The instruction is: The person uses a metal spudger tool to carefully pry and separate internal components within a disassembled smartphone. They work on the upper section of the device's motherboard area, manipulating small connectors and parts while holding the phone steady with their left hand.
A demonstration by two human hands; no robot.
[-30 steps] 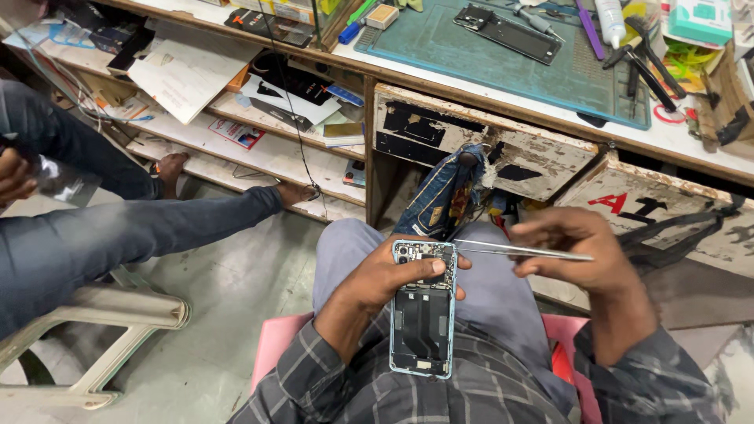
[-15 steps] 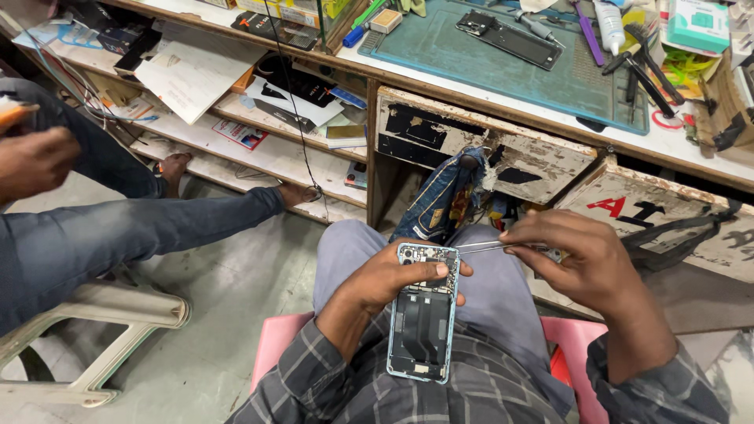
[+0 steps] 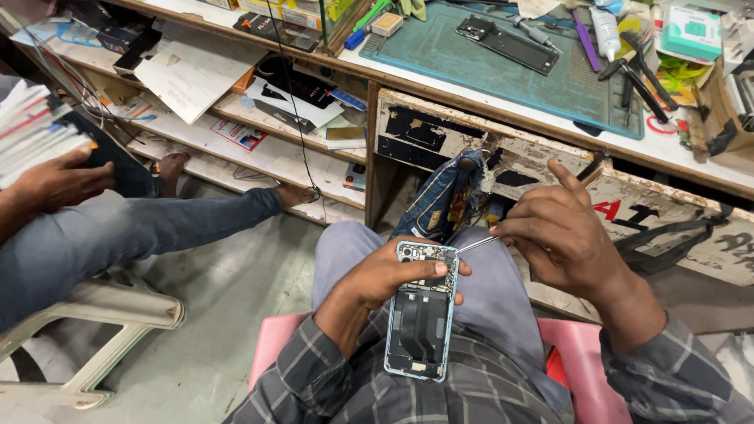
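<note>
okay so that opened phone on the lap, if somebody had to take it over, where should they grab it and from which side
Probably the lower half of the opened phone, pinched across its long edges, coming from the wearer's side. The left hand already wraps the upper part, the tweezers in the right hand work at the top corner, and the open back faces up with parts exposed.

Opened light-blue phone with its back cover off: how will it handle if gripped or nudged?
The opened light-blue phone probably stays stiff: it juts past the left hand without sagging. Likely fragile, since its inner parts lie bare where the thin metal tweezers in the right hand point. Flat slab, so unlikely to roll.
</note>
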